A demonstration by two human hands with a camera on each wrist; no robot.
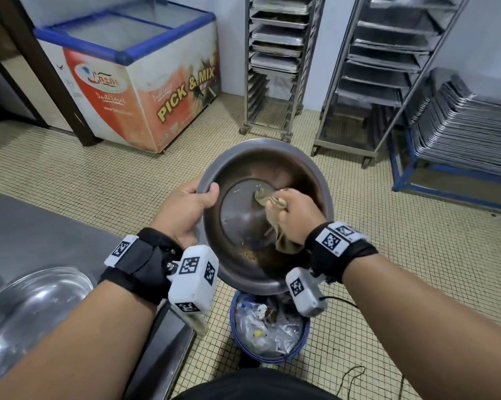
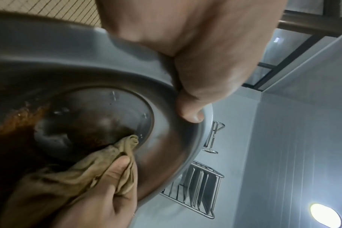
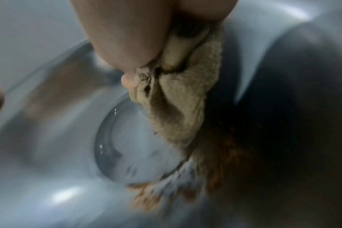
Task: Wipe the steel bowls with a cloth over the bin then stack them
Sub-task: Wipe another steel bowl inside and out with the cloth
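Observation:
A large steel bowl [image 1: 260,163] is tilted toward me above the blue bin [image 1: 272,353], which holds plastic rubbish. My left hand [image 1: 191,203] grips its left rim, thumb inside [image 2: 191,114]. My right hand [image 1: 292,215] clutches a crumpled tan cloth [image 1: 272,202] pressed against the bowl's flat bottom. Orange-brown residue [image 1: 249,255] clings to the lower inside wall. In the right wrist view the cloth [image 3: 182,111] is bunched under my fingers [image 3: 127,46] against the wet bottom [image 3: 127,151]. The cloth [image 2: 100,163] also shows in the left wrist view.
A steel counter [image 1: 27,226] runs along my left with another shiny steel bowl [image 1: 27,313] on it. A chest freezer [image 1: 139,82] stands across the tiled floor. Two tray racks [image 1: 275,62] and a stack of trays [image 1: 468,128] line the back and right.

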